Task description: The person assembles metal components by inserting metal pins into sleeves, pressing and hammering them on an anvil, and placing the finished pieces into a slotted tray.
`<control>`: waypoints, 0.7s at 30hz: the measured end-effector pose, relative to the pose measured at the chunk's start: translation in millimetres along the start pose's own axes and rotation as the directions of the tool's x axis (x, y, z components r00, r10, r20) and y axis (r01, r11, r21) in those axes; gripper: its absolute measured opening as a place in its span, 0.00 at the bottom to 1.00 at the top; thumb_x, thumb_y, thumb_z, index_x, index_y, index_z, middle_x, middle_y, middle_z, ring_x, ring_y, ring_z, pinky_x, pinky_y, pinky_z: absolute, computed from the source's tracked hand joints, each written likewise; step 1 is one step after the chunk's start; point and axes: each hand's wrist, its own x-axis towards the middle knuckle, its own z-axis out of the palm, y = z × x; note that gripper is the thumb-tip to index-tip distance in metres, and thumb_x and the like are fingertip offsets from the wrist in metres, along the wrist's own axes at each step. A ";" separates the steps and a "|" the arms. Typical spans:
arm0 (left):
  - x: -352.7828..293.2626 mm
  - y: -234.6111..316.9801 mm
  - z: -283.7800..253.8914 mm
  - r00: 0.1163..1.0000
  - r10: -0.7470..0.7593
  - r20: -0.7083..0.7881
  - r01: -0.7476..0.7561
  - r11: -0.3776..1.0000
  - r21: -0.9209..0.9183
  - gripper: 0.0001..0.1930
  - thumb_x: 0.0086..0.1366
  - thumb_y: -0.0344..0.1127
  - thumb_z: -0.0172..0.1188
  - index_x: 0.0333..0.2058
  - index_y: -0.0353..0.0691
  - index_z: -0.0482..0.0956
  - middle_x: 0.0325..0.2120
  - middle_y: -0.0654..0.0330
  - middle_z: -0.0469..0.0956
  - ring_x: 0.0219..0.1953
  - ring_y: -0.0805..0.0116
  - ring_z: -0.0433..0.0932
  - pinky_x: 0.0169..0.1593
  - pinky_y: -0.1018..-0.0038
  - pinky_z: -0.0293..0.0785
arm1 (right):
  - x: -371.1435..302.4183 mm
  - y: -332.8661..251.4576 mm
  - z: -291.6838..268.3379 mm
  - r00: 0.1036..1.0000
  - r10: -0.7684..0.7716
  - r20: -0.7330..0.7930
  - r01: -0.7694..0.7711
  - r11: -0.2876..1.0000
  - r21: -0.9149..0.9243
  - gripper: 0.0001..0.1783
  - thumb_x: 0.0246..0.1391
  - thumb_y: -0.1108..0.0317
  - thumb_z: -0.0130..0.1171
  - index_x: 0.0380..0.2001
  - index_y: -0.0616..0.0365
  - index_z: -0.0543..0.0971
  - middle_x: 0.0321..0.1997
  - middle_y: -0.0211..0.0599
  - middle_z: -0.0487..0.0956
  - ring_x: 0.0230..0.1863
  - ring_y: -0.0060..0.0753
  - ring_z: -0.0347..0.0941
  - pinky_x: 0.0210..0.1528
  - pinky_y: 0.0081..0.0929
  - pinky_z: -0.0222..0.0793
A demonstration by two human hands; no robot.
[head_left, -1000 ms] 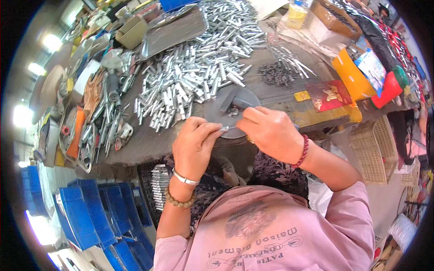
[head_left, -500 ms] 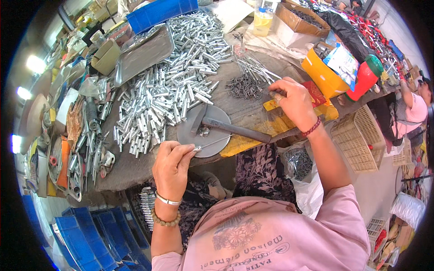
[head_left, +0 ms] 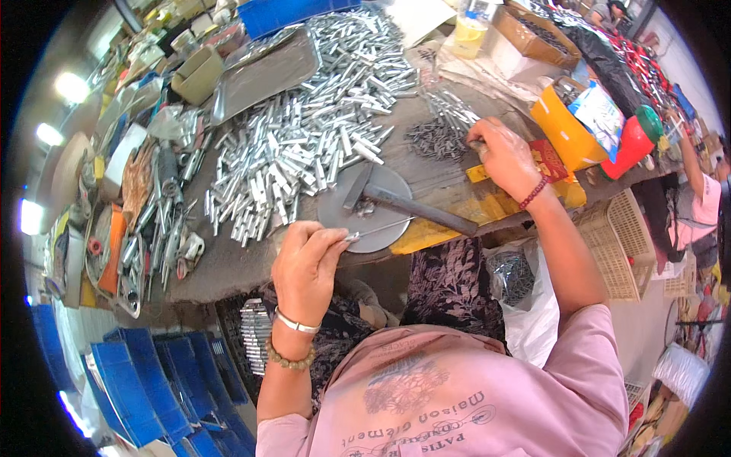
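Observation:
My left hand [head_left: 306, 266] is closed in a pinch at the table's front edge, on a thin metal rod [head_left: 387, 228] with a small silver piece at its near end. The rod reaches over a round grey metal plate [head_left: 387, 240]. On that plate rests the head of a hammer [head_left: 415, 208], its handle pointing right. My right hand [head_left: 509, 158] has its fingers bent together beside a bundle of thin rods [head_left: 451, 108] and a heap of small dark pins [head_left: 438, 142]; what its fingertips hold, if anything, is hidden.
A large heap of silver metal tubes [head_left: 304, 145] covers the table's middle, with a grey tray [head_left: 266, 72] behind. Tools [head_left: 160, 221] crowd the left. A yellow box [head_left: 567, 126] and a red bottle with green cap [head_left: 633, 141] stand at right. Another person [head_left: 697, 206] is far right.
The whole view has shifted, so the table appears farther right and higher. My right hand's fingertips have moved slightly toward the rods and pins. My left hand keeps its pinch.

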 end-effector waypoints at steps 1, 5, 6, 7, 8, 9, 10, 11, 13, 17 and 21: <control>1.7 1.6 0.4 1.000 0.000 0.002 0.000 1.000 -0.001 0.07 0.61 0.27 0.73 0.39 0.41 0.88 0.35 0.57 0.79 0.35 0.56 0.80 0.38 0.66 0.76 | -1.8 -5.5 -5.0 1.000 0.013 0.006 -0.013 0.998 -0.056 0.13 0.56 0.79 0.55 0.43 0.53 0.79 0.48 0.48 0.79 0.51 0.60 0.79 0.52 0.54 0.73; 0.2 -0.5 -0.3 1.000 -0.003 -0.003 0.003 1.000 -0.015 0.07 0.61 0.29 0.73 0.39 0.42 0.87 0.34 0.58 0.78 0.34 0.56 0.80 0.37 0.65 0.75 | -2.1 -15.0 -12.6 0.999 -0.038 0.010 0.039 0.990 -0.133 0.13 0.56 0.80 0.56 0.44 0.54 0.77 0.49 0.48 0.78 0.50 0.62 0.78 0.52 0.54 0.73; 0.2 -1.6 0.1 1.000 0.004 -0.007 -0.004 1.000 -0.017 0.07 0.61 0.29 0.73 0.39 0.43 0.87 0.34 0.58 0.78 0.34 0.56 0.80 0.37 0.65 0.75 | -2.1 -15.5 -14.0 0.998 -0.071 -0.002 0.070 0.989 -0.128 0.13 0.56 0.80 0.56 0.44 0.54 0.77 0.49 0.47 0.78 0.50 0.62 0.78 0.52 0.55 0.73; -0.4 -2.2 0.0 1.000 0.001 -0.011 -0.001 1.000 -0.017 0.07 0.61 0.29 0.73 0.39 0.43 0.87 0.34 0.58 0.78 0.34 0.56 0.80 0.37 0.65 0.75 | -2.1 -19.6 -15.5 0.997 -0.075 0.000 0.074 0.989 -0.129 0.13 0.56 0.80 0.56 0.44 0.54 0.77 0.49 0.47 0.78 0.50 0.62 0.78 0.52 0.55 0.73; -0.8 -2.6 0.1 1.000 0.002 -0.005 -0.002 1.000 -0.006 0.08 0.61 0.29 0.73 0.39 0.43 0.87 0.34 0.59 0.78 0.34 0.56 0.80 0.37 0.65 0.75 | -3.7 -25.7 -18.2 0.997 -0.072 -0.002 0.072 0.992 -0.104 0.13 0.56 0.80 0.55 0.43 0.54 0.77 0.49 0.47 0.78 0.50 0.62 0.78 0.52 0.54 0.74; -1.3 -2.9 0.3 1.000 0.002 0.001 -0.002 1.000 0.006 0.08 0.61 0.30 0.74 0.39 0.44 0.87 0.34 0.59 0.78 0.34 0.56 0.80 0.37 0.65 0.75 | -5.3 -33.4 -21.4 0.998 -0.070 -0.004 0.070 0.994 -0.079 0.13 0.56 0.81 0.55 0.43 0.54 0.77 0.48 0.46 0.77 0.50 0.61 0.78 0.52 0.53 0.74; -1.7 -0.5 -2.6 1.000 -0.004 -0.004 0.004 1.000 0.012 0.08 0.61 0.30 0.74 0.39 0.44 0.87 0.34 0.59 0.78 0.34 0.56 0.80 0.37 0.65 0.75 | -6.8 -44.2 -25.7 0.997 -0.078 -0.001 0.078 0.994 -0.074 0.13 0.56 0.81 0.55 0.43 0.54 0.77 0.48 0.46 0.77 0.50 0.61 0.78 0.52 0.53 0.74; -1.8 -0.5 -3.1 1.000 -0.014 0.012 0.014 1.000 0.010 0.08 0.61 0.28 0.73 0.40 0.42 0.88 0.34 0.58 0.78 0.35 0.57 0.80 0.38 0.67 0.75 | -8.6 -55.8 -26.9 0.992 -0.129 0.007 0.129 0.991 -0.047 0.13 0.56 0.81 0.54 0.43 0.54 0.77 0.48 0.46 0.77 0.50 0.61 0.78 0.51 0.53 0.74; -1.4 -1.2 -3.0 0.999 -0.034 0.024 0.034 0.999 0.018 0.08 0.62 0.26 0.72 0.40 0.40 0.88 0.34 0.57 0.78 0.35 0.59 0.80 0.39 0.69 0.75 | -12.8 -82.4 -32.2 0.965 -0.263 0.013 0.263 0.964 -0.021 0.12 0.56 0.80 0.55 0.43 0.55 0.76 0.46 0.45 0.76 0.48 0.57 0.79 0.48 0.49 0.76; -1.8 -3.1 -1.1 1.000 -0.004 0.014 0.004 0.999 0.040 0.07 0.62 0.28 0.72 0.40 0.42 0.89 0.35 0.58 0.79 0.35 0.58 0.80 0.39 0.67 0.76 | -23.0 -139.8 -26.6 0.928 -0.368 0.059 0.365 0.929 0.056 0.14 0.52 0.82 0.56 0.42 0.57 0.76 0.43 0.45 0.75 0.46 0.54 0.78 0.46 0.46 0.75; -2.2 -1.4 -0.9 1.000 -0.011 0.017 0.010 0.997 0.074 0.08 0.61 0.28 0.73 0.39 0.44 0.89 0.35 0.59 0.79 0.36 0.58 0.81 0.39 0.65 0.77 | -24.7 -171.2 -7.8 0.853 -0.510 0.115 0.508 0.860 0.048 0.13 0.52 0.78 0.60 0.42 0.57 0.76 0.42 0.43 0.73 0.43 0.50 0.79 0.42 0.44 0.76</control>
